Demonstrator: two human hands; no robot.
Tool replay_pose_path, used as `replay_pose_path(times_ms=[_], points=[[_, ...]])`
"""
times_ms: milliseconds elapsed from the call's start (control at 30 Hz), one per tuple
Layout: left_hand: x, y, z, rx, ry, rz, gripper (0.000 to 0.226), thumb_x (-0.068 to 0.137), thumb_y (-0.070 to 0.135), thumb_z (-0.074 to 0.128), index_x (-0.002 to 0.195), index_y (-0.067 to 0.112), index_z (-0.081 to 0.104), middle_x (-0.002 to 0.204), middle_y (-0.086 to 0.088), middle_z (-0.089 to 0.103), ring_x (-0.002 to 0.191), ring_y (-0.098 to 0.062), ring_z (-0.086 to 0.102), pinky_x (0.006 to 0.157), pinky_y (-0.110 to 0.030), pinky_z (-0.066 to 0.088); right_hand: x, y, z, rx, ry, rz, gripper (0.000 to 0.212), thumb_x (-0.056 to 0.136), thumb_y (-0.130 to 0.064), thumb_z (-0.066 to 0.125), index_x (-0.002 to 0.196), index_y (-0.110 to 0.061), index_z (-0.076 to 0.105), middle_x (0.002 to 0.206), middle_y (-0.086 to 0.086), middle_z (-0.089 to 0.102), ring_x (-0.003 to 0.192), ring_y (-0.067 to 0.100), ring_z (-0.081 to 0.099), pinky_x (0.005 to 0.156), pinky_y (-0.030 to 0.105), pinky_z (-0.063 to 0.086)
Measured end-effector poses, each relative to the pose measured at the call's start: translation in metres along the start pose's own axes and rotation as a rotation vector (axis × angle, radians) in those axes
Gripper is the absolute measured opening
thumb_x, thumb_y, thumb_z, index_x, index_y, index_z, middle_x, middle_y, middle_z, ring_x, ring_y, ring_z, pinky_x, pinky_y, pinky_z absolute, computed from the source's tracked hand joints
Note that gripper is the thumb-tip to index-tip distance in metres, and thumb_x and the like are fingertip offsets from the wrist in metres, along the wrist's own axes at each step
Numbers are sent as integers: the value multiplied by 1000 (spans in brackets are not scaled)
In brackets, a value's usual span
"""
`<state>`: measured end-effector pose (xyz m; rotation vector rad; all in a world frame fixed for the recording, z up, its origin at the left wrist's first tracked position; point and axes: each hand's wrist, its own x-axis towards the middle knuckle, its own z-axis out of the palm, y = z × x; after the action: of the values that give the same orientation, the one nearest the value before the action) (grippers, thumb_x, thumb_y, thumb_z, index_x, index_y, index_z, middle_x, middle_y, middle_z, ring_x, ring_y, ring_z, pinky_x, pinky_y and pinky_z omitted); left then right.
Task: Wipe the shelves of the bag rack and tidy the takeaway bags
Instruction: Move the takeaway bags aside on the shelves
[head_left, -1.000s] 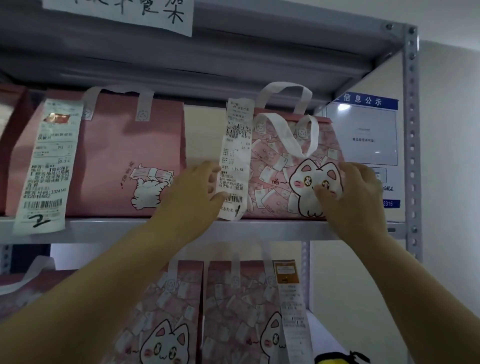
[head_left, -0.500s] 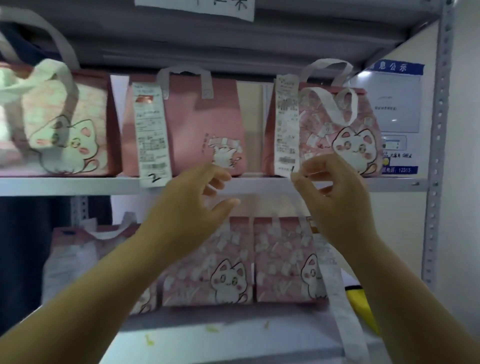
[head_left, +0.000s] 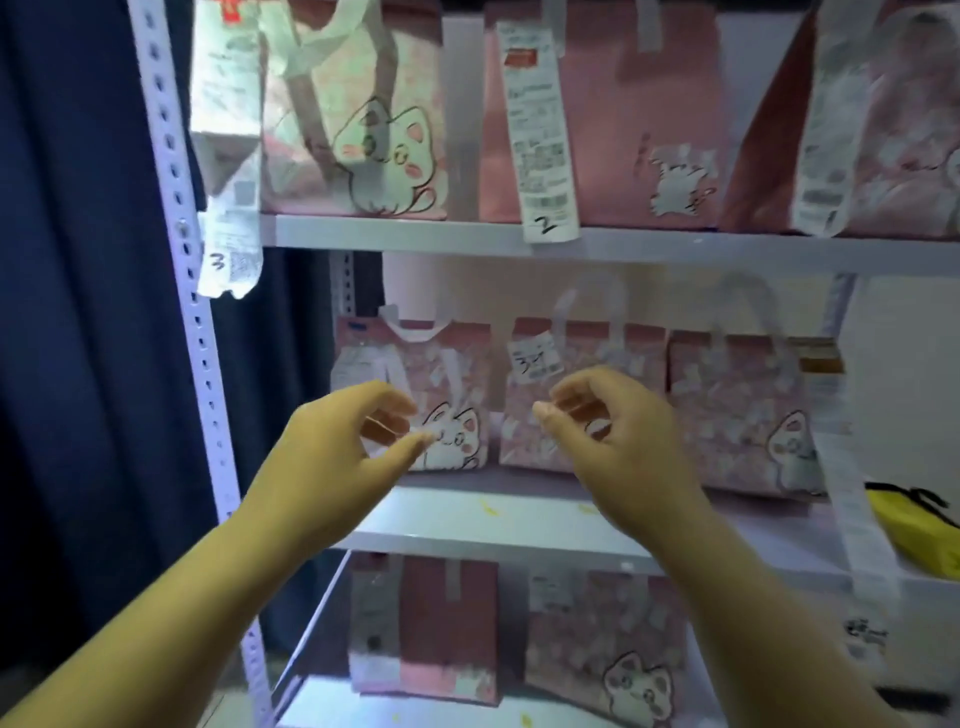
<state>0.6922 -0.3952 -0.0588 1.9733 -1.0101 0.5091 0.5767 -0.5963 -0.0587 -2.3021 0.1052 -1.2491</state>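
Observation:
A grey metal bag rack (head_left: 649, 244) holds pink takeaway bags with cat prints on three shelves. On the middle shelf (head_left: 519, 525) stand a left bag (head_left: 457, 374), a middle bag (head_left: 644, 358) with a small receipt, and a right bag (head_left: 737, 410). My left hand (head_left: 337, 457) hovers in front of the left bag, fingers loosely curled, holding nothing. My right hand (head_left: 623, 441) hovers in front of the middle bag, thumb and fingers loosely curled and empty. Neither hand touches a bag.
The upper shelf carries three bags with long receipts numbered 3 (head_left: 228, 260) and 2 (head_left: 545, 156). Two bags (head_left: 597, 654) stand on the lowest shelf. A yellow object (head_left: 914, 525) lies at the middle shelf's right end. A dark curtain (head_left: 78, 312) hangs left of the perforated post (head_left: 197, 322).
Both hands let go of the upper right bag and dropped from the upper shelf to the middle shelf. The view swung down and left.

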Motion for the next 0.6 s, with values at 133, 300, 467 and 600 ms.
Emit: replay_pose_path(times_ms=[133, 300, 467, 600], points=[[-9, -44, -3, 23, 10, -118, 16, 75, 42, 71, 86, 35, 63, 76, 17, 67, 76, 9, 60, 60, -8, 44, -5, 14, 42, 4, -96, 49, 11, 87, -34, 61, 85, -24, 61, 84, -12, 62, 80, 2, 56, 68, 21, 46], [-2, -94, 7, 49, 37, -250, 16, 75, 39, 73, 87, 35, 62, 71, 24, 65, 77, 13, 57, 61, -15, 46, 4, 44, 87, 41, -159, 147, 10, 86, -37, 61, 86, -26, 60, 86, -10, 62, 81, 4, 57, 69, 25, 49], [24, -137, 26, 109, 33, -341, 13, 79, 37, 69, 89, 33, 61, 79, 19, 65, 75, 11, 57, 56, -5, 39, 24, 85, 129, 23, -180, 240, 19, 86, -40, 62, 97, -26, 58, 95, -7, 59, 85, 8, 56, 74, 32, 49], [45, -172, 47, 109, 21, -406, 21, 82, 33, 67, 102, 28, 60, 91, 15, 65, 78, 8, 56, 61, -4, 38, 44, 116, 159, -29, -209, 336, 38, 87, -45, 60, 116, -22, 51, 105, -1, 50, 85, 16, 52, 72, 33, 41]])
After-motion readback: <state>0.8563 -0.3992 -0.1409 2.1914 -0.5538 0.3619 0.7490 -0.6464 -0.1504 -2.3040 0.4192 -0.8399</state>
